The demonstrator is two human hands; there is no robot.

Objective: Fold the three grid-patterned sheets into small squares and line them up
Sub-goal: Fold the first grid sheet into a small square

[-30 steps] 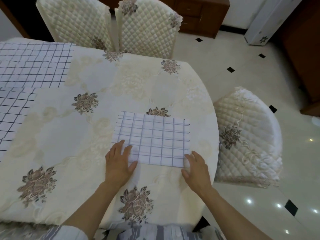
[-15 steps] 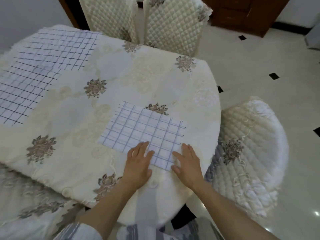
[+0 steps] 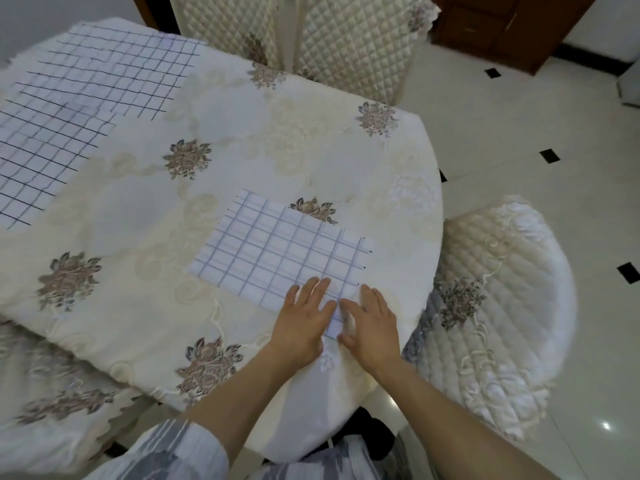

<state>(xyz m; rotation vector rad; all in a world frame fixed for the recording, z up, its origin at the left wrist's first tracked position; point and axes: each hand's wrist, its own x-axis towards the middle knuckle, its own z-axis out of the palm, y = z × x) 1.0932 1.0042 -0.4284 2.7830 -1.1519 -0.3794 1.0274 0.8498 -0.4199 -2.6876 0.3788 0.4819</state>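
Note:
A folded white sheet with a blue-grey grid [image 3: 277, 251] lies near the table's right edge. My left hand [image 3: 304, 323] lies flat on its near right corner, fingers straight. My right hand [image 3: 372, 327] lies flat beside it, fingers straight, pressing the same corner and the cloth next to it. Two larger grid-patterned sheets lie spread at the far left: one at the back [image 3: 117, 74], one nearer [image 3: 38, 157], overlapping each other.
A cream tablecloth with brown flower motifs [image 3: 207, 188] covers the rounded table. Quilted cream chairs stand behind the table [image 3: 349, 39] and at the right [image 3: 502, 306]. A tiled floor with black diamonds [image 3: 519, 133] lies to the right.
Both hands have come together at the folded sheet's near right corner; a second ago they were apart at its two near corners. The view has tilted left.

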